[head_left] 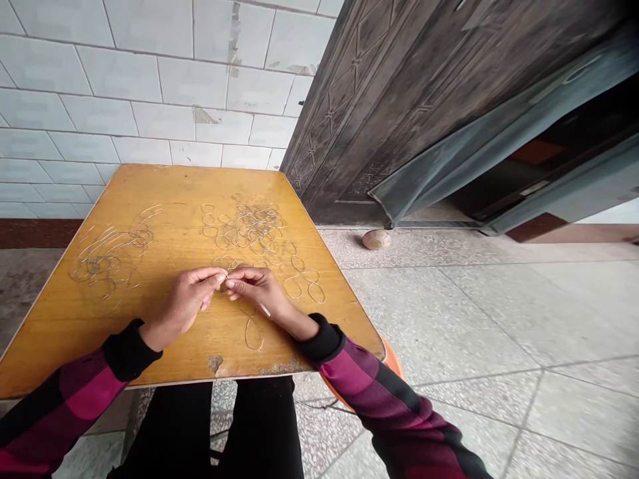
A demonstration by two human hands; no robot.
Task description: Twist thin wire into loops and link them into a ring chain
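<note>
Over the front half of the wooden table [174, 359], my left hand [187, 296] and my right hand [262, 289] meet fingertip to fingertip. Both pinch a thin wire [226, 273], mostly hidden by the fingers. Below my right hand hangs or lies a wire loop [254, 334]; whether it joins the pinched piece I cannot tell. A small white strip [265, 310] shows beside the right palm. Beyond the hands spreads a pile of wire rings [257, 223], some linked in figure-eights. To the left lies a tangle of loose curved wires [102, 263].
A white tiled wall [150, 80] stands behind the table. At the right are a dark carved door [344, 113], a grey-green curtain [429, 159] and a roundish stone-like object [376, 239] on the floor. An orange stool edge [392, 359] pokes out under the table's right side.
</note>
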